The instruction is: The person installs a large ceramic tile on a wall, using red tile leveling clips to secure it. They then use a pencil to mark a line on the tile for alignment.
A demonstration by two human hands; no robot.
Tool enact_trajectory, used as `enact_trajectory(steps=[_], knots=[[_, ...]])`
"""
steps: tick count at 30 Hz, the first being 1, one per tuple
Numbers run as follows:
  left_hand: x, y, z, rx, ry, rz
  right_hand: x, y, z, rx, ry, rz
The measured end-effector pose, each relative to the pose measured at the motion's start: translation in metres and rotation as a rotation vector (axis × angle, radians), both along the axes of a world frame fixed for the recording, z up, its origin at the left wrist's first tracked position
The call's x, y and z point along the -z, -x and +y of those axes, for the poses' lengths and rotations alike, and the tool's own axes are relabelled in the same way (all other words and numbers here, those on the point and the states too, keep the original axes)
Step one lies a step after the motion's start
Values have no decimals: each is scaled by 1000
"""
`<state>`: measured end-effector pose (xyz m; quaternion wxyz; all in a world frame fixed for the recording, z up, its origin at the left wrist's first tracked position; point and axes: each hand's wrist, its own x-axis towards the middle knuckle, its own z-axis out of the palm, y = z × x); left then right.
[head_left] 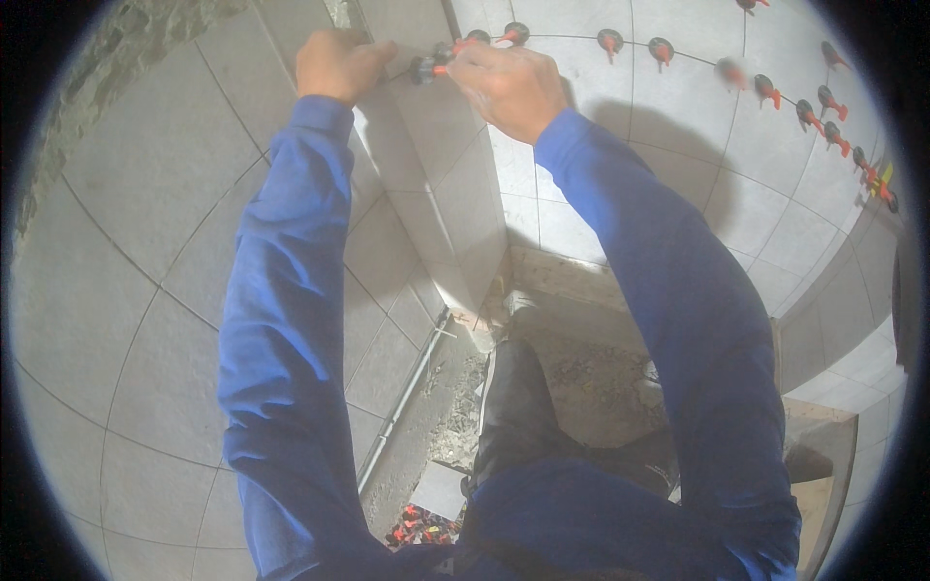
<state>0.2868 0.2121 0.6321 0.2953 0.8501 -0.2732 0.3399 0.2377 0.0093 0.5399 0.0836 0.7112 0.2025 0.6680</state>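
Both my arms, in blue sleeves, reach up to a tiled wall corner. My right hand (513,89) is closed around the red handle of a tile leveler (426,70) with a round black base, at the edge of the tiled column (426,126). My left hand (334,68) rests by the column's left edge, its thumb stretched toward that leveler and its other fingers bent and partly hidden. Just beyond my right hand, another red-and-black tile leveler (515,35) sits on a joint of the wall.
Several more tile levelers (662,52) stick out from the joints of the right wall (678,107). Large grey tiles (174,378) cover the left wall. Below lie a pipe (397,412), rubble (465,402) and a heap of loose levelers (423,528) beside a tile piece (441,489).
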Motion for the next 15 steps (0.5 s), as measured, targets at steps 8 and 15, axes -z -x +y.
enact_trajectory(steps=[8, 15], knots=[[-1, -1, 0, -39, 11, 35, -8, 0, 9, 65, -13, 107], [1, 1, 2, -55, -74, -71, -25, 9, 13, 65, 13, 294]])
